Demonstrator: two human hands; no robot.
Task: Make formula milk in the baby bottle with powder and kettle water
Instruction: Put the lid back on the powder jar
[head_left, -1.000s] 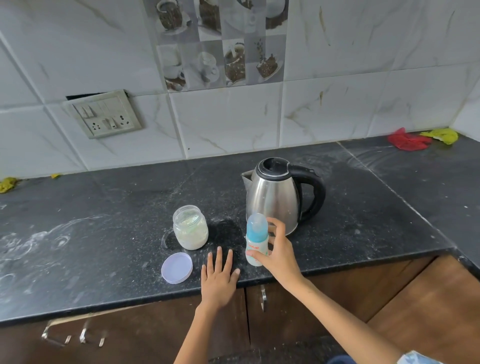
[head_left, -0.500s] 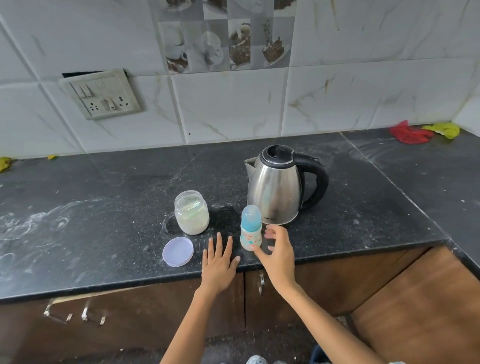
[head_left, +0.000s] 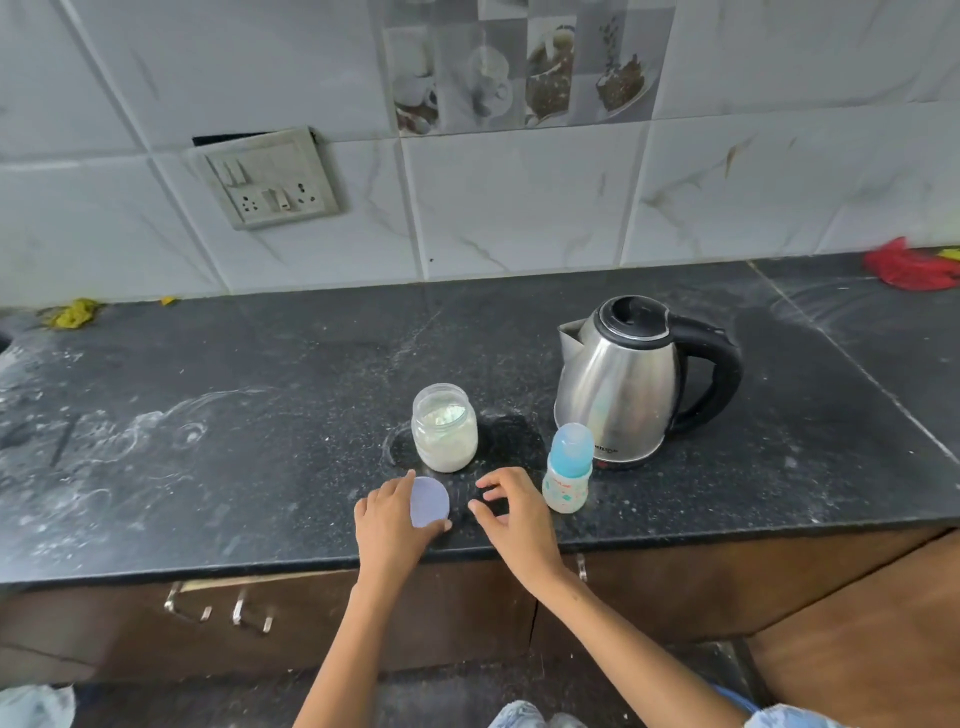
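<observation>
We look down on a dark bench (head_left: 260, 467) dusted with white powder. Our left hand (head_left: 387, 525) grips a pale purple lid (head_left: 429, 501), its fingers curled around the edge. At three o'clock from it, our right hand (head_left: 511, 519) hovers with loosely curled fingers holding nothing. The baby bottle (head_left: 568, 470), blue cap on, stands upright just beside the right hand at two o'clock. The open powder jar (head_left: 444, 428) stands at twelve o'clock from the lid. The steel kettle (head_left: 623, 379) stands behind the bottle.
</observation>
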